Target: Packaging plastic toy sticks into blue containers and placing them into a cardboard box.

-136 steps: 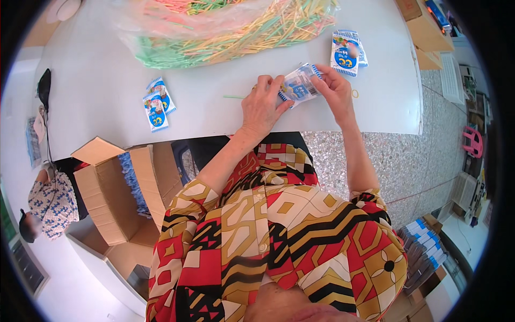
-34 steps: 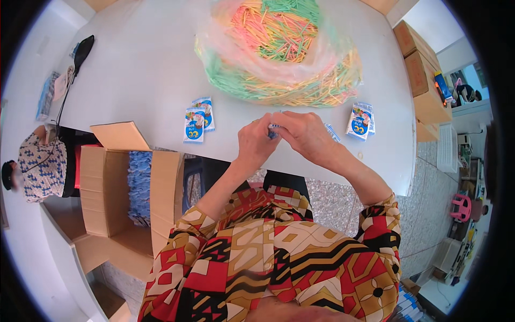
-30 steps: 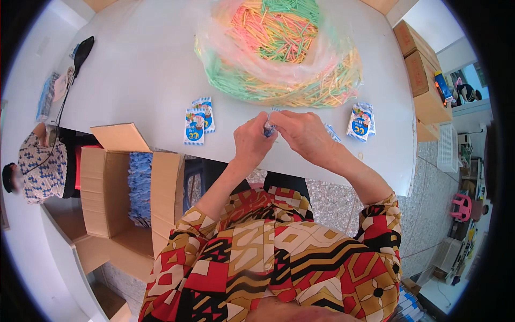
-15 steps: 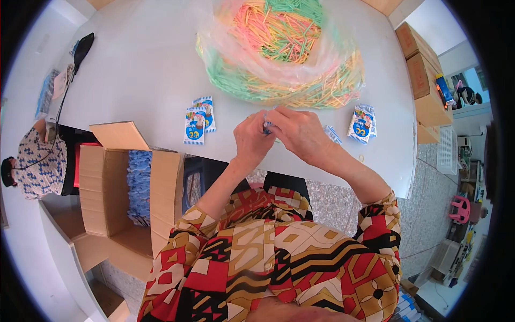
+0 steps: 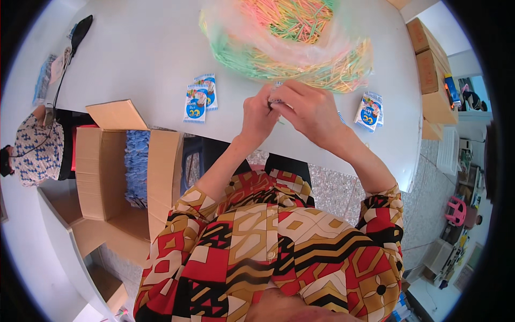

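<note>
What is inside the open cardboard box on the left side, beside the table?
The open cardboard box holds a dense row of blue and white packets, standing on edge. The flaps hide the bottom of the box, so anything beneath the packets cannot be seen.

I count two packets [image 5: 199, 100] lying to my left, a small stack of packets [image 5: 369, 111] to my right (too overlapped to number), one clear bag of sticks [image 5: 289, 40], one open box [image 5: 126, 169] of blue packets, and two closed boxes [image 5: 429, 53].
</note>
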The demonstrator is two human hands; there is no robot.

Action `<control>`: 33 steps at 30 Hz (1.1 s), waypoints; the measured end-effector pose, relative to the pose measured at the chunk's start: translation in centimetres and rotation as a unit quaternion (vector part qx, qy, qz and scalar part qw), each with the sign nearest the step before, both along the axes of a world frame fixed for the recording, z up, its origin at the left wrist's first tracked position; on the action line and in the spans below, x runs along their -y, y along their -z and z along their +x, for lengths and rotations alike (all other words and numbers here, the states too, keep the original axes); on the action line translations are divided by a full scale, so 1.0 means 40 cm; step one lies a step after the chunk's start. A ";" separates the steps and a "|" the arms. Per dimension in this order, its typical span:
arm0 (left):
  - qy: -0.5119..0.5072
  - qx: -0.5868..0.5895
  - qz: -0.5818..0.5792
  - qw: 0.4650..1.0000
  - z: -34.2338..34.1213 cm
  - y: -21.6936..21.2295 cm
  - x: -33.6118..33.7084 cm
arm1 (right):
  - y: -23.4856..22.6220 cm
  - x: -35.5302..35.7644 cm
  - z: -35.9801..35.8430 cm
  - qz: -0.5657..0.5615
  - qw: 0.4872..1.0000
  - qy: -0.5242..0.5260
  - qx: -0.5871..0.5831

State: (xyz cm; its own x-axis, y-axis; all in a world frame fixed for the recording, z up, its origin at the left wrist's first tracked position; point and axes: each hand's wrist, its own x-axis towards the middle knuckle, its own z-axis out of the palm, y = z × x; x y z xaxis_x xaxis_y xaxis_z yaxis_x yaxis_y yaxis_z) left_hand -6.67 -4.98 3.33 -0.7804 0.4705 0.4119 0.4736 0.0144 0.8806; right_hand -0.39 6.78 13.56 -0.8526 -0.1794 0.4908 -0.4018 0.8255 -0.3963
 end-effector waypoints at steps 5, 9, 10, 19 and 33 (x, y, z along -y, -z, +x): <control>0.015 0.065 0.004 0.998 0.011 0.007 0.002 | 0.011 0.000 0.009 0.026 1.000 0.011 0.001; 0.020 0.087 0.008 0.996 0.014 -0.005 0.002 | 0.018 -0.009 0.014 0.056 0.998 -0.002 -0.017; 0.019 0.088 0.008 0.996 0.015 -0.006 0.003 | 0.015 -0.007 0.016 0.056 0.998 -0.003 -0.016; 0.033 0.174 0.031 0.984 0.013 -0.035 0.010 | -0.064 -0.062 0.011 -0.215 0.974 0.018 0.067; -0.025 0.197 -0.010 0.980 0.005 -0.043 0.054 | 0.057 -0.526 -0.401 -0.029 0.980 0.195 -0.017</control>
State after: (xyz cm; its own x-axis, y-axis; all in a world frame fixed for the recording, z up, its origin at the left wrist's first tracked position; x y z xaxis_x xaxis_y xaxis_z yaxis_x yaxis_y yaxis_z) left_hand -6.49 -7.12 5.05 -0.8991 0.4327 0.0654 0.0955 0.0482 0.9943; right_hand -16.44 27.81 11.26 -0.8336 0.1857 0.5203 -0.0741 0.8957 -0.4384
